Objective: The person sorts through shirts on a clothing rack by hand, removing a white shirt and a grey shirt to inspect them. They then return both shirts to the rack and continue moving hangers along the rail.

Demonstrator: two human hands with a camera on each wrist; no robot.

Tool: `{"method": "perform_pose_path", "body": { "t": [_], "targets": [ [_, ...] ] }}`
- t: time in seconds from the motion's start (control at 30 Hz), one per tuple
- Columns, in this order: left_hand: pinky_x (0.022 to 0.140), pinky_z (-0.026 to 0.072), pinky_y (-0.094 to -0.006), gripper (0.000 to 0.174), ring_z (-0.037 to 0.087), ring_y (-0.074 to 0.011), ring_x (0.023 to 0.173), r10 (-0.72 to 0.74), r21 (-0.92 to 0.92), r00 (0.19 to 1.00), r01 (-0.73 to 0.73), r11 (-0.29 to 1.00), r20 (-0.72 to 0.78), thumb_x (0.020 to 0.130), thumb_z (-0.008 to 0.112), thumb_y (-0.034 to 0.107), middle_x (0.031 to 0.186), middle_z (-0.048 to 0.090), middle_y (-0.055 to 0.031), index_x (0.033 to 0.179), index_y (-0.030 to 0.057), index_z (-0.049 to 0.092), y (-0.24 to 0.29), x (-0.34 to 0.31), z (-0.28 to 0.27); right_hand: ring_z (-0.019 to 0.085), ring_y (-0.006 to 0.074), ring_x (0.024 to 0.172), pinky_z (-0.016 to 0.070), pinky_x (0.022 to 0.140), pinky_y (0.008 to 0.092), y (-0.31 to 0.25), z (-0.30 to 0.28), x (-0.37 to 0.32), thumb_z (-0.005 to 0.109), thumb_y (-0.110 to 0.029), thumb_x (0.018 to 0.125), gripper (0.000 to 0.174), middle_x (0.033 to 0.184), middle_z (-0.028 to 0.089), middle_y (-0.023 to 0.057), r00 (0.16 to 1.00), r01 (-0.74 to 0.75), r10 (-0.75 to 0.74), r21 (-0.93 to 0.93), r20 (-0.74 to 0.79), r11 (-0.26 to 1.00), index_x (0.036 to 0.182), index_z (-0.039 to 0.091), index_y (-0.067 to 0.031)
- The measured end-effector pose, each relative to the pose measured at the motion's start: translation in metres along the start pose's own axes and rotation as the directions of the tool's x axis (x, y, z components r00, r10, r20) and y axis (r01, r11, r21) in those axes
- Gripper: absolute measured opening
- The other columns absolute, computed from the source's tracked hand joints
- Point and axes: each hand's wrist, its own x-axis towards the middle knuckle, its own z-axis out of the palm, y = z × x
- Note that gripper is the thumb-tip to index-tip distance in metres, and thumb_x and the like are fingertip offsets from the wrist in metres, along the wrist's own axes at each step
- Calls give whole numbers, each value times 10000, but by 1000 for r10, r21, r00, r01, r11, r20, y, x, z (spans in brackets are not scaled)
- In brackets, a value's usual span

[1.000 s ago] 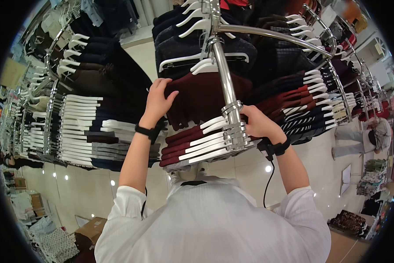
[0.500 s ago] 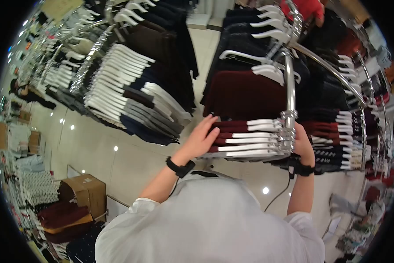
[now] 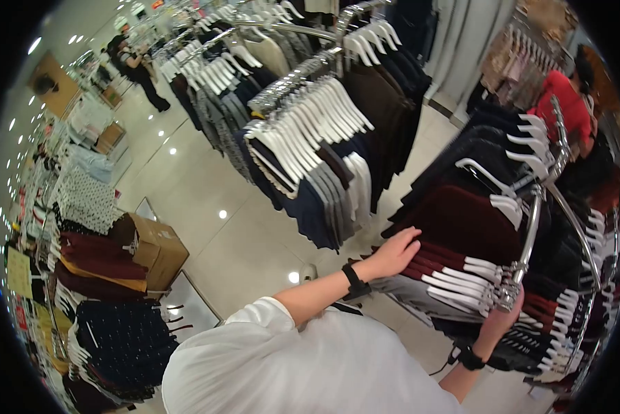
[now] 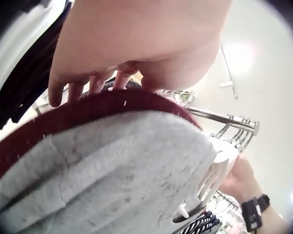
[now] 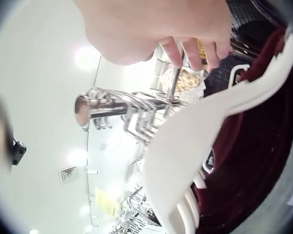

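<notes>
My left hand (image 3: 396,254) lies with extended fingers on the shoulders of maroon garments (image 3: 442,257) hung close together on white hangers (image 3: 461,284). In the left wrist view its fingertips reach over the maroon edge, behind a light grey garment (image 4: 112,170) at the front. My right hand (image 3: 508,314) is at the front end of the chrome rail (image 3: 530,238), beside the hanger necks. In the right wrist view its loosely bent fingers (image 5: 190,51) show past the rail end (image 5: 82,111), with a white hanger (image 5: 185,146) below and nothing visible in the palm.
A second rack of packed white hangers (image 3: 310,124) stands ahead to the left. At left are a cardboard box (image 3: 159,252) and a dark dotted garment (image 3: 120,348). A person in red (image 3: 565,107) is behind the right rack; another person (image 3: 134,65) stands far left.
The head view has swung left, so the maroon rack sits further right in it. My left hand has come from a maroon garment further back onto the front group; the right stays by the rail end.
</notes>
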Motion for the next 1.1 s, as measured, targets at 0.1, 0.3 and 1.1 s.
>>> {"method": "perform_pose_path", "body": {
  "t": [0.1,0.3,1.1],
  "targets": [
    [1154,429,-435,392,532,-404,1369,91,59,995,-89,994,-28,1087,557,250,1457,559,-245,1373,-16,583,19,-19,-46,693,232,1082,558,956,350,-99,18,-11,479,-156,1085,351,1234,697,161,956,-39,-61,-327,-289,944,1322,633,51],
    [972,538,-398,240,659,-341,1143,146,195,977,-114,974,-158,1036,633,175,1263,642,-155,1198,3,671,12,-78,-185,687,251,1036,552,951,345,-144,34,-37,552,-41,1064,239,1140,720,180,711,479,-581,-332,-396,813,1172,675,133],
    [710,568,-313,176,703,-173,798,-330,-84,537,430,899,-776,1013,664,121,994,733,-109,1148,19,714,-111,-255,-605,653,324,899,514,812,415,-206,743,-217,761,-27,823,134,937,674,109,225,600,-405,202,886,774,942,703,-42]
  ]
}}
